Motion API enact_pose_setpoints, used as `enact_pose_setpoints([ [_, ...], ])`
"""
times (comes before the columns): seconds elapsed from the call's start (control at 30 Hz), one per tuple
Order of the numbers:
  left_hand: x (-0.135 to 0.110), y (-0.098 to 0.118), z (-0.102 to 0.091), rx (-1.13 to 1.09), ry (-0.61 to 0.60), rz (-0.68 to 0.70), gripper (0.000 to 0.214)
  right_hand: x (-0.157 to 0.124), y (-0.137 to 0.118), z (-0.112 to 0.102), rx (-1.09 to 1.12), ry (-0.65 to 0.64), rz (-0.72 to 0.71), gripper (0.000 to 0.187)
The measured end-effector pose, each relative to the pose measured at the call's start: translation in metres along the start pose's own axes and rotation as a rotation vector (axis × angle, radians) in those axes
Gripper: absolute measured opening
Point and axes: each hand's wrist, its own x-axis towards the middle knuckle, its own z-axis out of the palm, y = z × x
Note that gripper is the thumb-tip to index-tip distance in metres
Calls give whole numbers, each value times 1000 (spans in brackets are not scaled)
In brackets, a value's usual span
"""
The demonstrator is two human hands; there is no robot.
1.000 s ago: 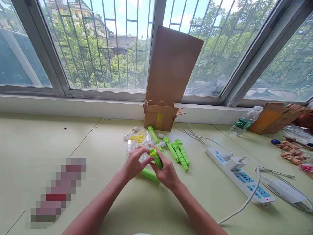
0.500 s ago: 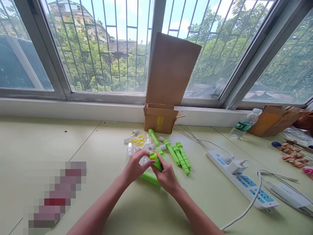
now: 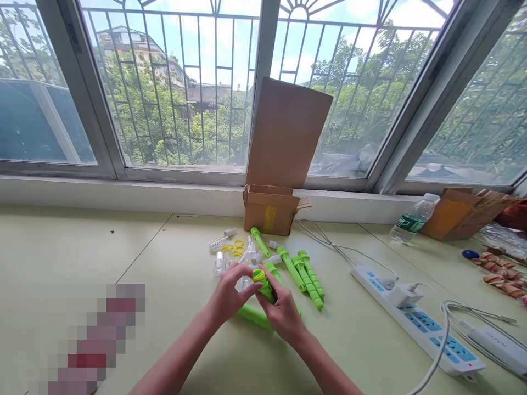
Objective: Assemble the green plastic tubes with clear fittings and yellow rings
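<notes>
My right hand [image 3: 284,310] is wrapped around a short green plastic tube [image 3: 267,292], its mouth tilted up and to the left. At that mouth sits a yellow ring [image 3: 258,274], which my left hand [image 3: 228,289] pinches between thumb and fingertips. Below my hands a larger green tube [image 3: 255,317] lies on the table, partly covered by them. Just behind, another green piece with a threaded end [image 3: 272,268] is half hidden by my right fingers. Clear plastic caps [image 3: 219,264] and loose yellow rings [image 3: 238,243] lie beyond my left hand.
Several green threaded tubes [image 3: 304,274] lie to the right. A cardboard box [image 3: 269,211] stands against the window wall. Farther right are a white power strip [image 3: 415,318] with cables, a water bottle [image 3: 414,216] and another box [image 3: 457,214]. A pixelated patch covers the lower left.
The view has tilted up slightly, so the table and its things sit lower in the picture. Both hands keep their hold on the tube and ring with hardly any visible shift.
</notes>
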Motion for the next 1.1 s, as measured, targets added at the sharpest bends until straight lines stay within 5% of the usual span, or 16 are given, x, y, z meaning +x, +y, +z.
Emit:
enact_pose_setpoints([
  [1.1, -3, 2, 2, 7, 6, -60, 10, -1, 0, 1, 53, 4, 46, 58],
])
